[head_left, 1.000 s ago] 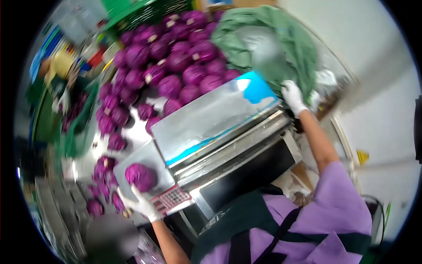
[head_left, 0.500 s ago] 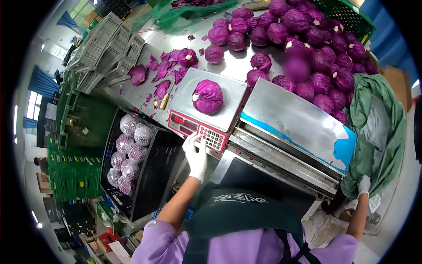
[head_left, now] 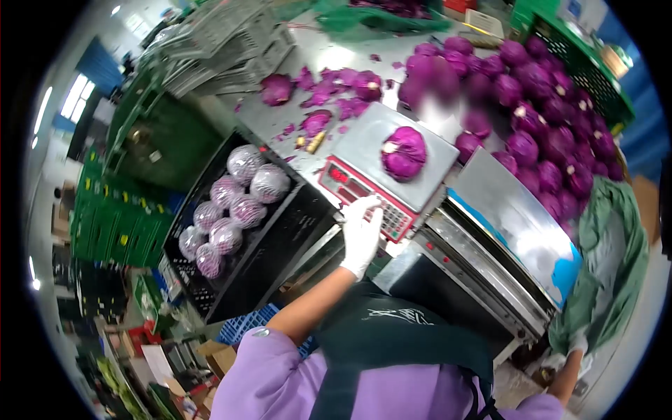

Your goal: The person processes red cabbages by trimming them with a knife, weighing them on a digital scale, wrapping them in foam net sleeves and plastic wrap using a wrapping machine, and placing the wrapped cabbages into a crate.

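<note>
My left hand [head_left: 361,236], in a white glove, rests at the keypad of a red-fronted digital scale [head_left: 371,199]. Its fingers are stretched toward the buttons and hold nothing. On the scale's metal plate sits one red cabbage [head_left: 404,154]. Far to the right, my gloved right hand [head_left: 578,343] is at the lower edge of a green cloth sack [head_left: 602,273]; its fingers are too small and partly hidden to read. Right of the scale stands a metal-topped machine [head_left: 514,210] with peeling blue film.
Red cabbages [head_left: 553,140] are heaped at the back right beside a green crate [head_left: 581,63]. Left of the scale lie loose purple leaves [head_left: 329,91] and a knife handle [head_left: 316,142]. A black crate [head_left: 280,234] holds several net-wrapped cabbages [head_left: 246,210]. Grey crates [head_left: 231,42] are stacked behind.
The head view has shifted, so the scale and crate appear farther right and the black crate shows more fully. My left hand stays at the keypad. The cabbage remains on the plate.
</note>
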Demonstrator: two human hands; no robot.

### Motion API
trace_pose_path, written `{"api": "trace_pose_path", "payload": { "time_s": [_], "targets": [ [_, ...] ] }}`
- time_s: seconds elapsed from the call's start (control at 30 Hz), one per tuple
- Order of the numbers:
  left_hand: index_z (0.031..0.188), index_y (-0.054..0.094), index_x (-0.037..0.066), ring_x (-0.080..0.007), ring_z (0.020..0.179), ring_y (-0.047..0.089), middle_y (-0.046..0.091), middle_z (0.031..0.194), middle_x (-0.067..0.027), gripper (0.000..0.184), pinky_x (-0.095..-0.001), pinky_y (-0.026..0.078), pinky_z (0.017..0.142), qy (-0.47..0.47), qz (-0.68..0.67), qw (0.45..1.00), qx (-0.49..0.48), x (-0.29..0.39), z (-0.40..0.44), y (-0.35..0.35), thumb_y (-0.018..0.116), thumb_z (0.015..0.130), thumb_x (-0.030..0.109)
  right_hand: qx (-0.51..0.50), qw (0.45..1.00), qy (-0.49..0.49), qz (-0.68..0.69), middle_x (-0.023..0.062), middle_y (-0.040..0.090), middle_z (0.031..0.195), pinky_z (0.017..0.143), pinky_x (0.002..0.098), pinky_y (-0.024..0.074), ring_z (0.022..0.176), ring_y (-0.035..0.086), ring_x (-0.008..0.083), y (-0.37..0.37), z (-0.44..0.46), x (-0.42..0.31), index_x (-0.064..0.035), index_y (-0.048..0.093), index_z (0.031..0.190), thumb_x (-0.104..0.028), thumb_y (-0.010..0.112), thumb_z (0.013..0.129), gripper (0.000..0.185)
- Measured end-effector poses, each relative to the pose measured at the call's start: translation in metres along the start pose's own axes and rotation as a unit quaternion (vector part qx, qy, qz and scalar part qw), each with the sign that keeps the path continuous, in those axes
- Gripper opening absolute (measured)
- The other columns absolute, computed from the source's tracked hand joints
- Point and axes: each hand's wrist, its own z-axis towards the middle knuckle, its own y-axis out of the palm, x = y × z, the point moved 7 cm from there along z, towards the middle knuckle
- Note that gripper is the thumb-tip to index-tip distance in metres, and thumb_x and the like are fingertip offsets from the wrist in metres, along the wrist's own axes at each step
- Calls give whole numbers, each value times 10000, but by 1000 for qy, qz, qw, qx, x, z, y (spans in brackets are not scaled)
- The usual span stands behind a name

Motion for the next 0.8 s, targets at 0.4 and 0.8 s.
{"api": "trace_pose_path", "payload": {
  "time_s": [0.4, 0.8],
  "targets": [
    [1047, 678, 61, -253, 960, 625, 671, 1038, -106, 182, -344, 490, 867, -63, -22, 998, 3, -11, 12, -29, 650, 886, 142, 144, 732, 309, 589, 169, 597, 1188, 1026, 368, 389, 1123, 545, 278, -157, -21, -71, 88, 560, 1201, -261, 449, 983, 426],
    [1218, 610, 71, -150, 908, 637, 684, 972, -61, 294, -296, 502, 839, -80, -187, 965, -166, 50, 29, 40, 576, 972, 228, 320, 293, 70, 898, 146, 545, 1282, 1076, 373, 357, 1170, 511, 248, -519, -6, -107, 63, 512, 1289, -262, 428, 1006, 439]
  ]
}}
